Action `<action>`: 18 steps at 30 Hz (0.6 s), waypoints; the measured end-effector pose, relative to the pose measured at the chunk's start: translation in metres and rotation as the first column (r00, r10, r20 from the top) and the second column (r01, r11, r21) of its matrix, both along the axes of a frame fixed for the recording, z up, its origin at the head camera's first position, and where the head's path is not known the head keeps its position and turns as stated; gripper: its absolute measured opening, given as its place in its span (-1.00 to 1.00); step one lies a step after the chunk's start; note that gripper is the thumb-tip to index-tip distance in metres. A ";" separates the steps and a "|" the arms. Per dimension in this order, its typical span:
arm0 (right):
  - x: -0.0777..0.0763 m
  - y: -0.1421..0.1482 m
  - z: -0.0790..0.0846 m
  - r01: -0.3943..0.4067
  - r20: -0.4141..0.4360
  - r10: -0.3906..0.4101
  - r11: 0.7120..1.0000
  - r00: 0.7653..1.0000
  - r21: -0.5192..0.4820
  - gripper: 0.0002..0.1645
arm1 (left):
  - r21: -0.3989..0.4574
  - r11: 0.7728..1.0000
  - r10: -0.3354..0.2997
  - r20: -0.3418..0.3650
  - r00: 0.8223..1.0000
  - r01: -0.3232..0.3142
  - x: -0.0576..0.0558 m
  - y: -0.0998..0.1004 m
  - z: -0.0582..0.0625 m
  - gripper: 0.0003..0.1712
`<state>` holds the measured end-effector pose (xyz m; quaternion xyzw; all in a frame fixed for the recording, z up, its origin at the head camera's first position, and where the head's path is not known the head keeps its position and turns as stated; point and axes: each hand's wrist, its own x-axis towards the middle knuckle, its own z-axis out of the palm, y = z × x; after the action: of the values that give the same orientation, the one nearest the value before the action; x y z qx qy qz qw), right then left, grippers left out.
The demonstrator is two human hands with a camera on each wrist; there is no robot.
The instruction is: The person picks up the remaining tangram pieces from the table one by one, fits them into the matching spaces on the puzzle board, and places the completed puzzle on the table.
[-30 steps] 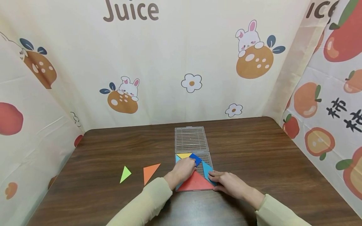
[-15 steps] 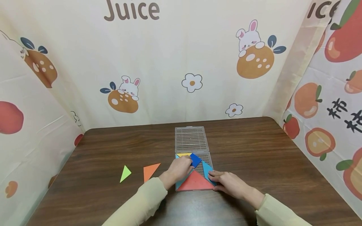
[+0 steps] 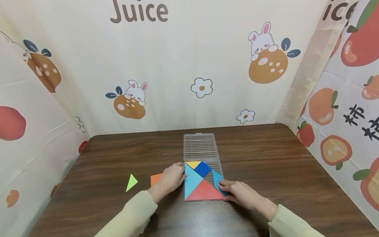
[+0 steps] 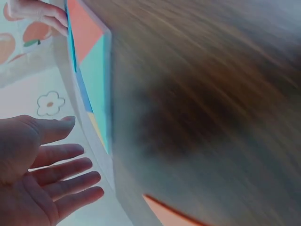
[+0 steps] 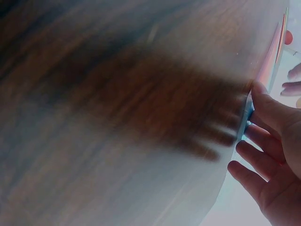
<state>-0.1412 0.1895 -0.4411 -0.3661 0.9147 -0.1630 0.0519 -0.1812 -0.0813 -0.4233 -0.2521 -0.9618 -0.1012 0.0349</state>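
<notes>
A tangram case [image 3: 215, 164] lies unfolded on the table. In its near half are a large red triangle [image 3: 205, 192], a large light-blue triangle [image 3: 191, 181], a yellow triangle [image 3: 192, 164], a dark-blue square [image 3: 203, 169] and a light-blue parallelogram [image 3: 216, 177]. My left hand [image 3: 170, 177], empty, is beside the case's left edge, fingers extended in the left wrist view. It partly covers an orange triangle [image 3: 155, 179] on the table. At the lower right, fingers of my right hand [image 3: 241, 195] rest on the parallelogram, the thumb [image 5: 263, 101] touching the case's corner.
A light-green triangle [image 3: 131, 183] lies on the table left of the orange one. The case's gridded far half [image 3: 200, 146] stretches away toward the back. Printed curtains [image 3: 177, 65] hang behind the brown table [image 3: 251, 151] and at both sides.
My left hand has let go of the dark-blue square and moved left, off the case and over the orange triangle. The square has settled against the yellow and large light-blue triangles. My right hand stays put.
</notes>
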 end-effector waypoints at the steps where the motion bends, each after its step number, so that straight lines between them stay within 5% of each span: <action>1: 0.000 0.000 0.000 0.000 0.001 0.000 1.000 1.000 0.000 -0.51 | 0.006 1.000 0.007 -0.002 1.000 -0.007 0.001 -0.004 0.000 -0.72; 10: 0.000 0.001 -0.001 0.001 -0.006 -0.001 1.000 1.000 -0.002 -0.51 | -0.008 0.996 0.083 -0.046 0.995 -0.083 0.013 -0.038 -0.004 -0.65; 18: -0.001 0.000 -0.001 0.001 0.006 -0.001 1.000 1.000 -0.001 -0.51 | -0.003 0.981 0.194 -0.014 0.981 -0.194 0.029 -0.063 -0.006 -0.37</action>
<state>-0.1418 0.1896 -0.4421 -0.3653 0.9146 -0.1647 0.0542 -0.1524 -0.1447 -0.4292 -0.1580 -0.9817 -0.0935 0.0507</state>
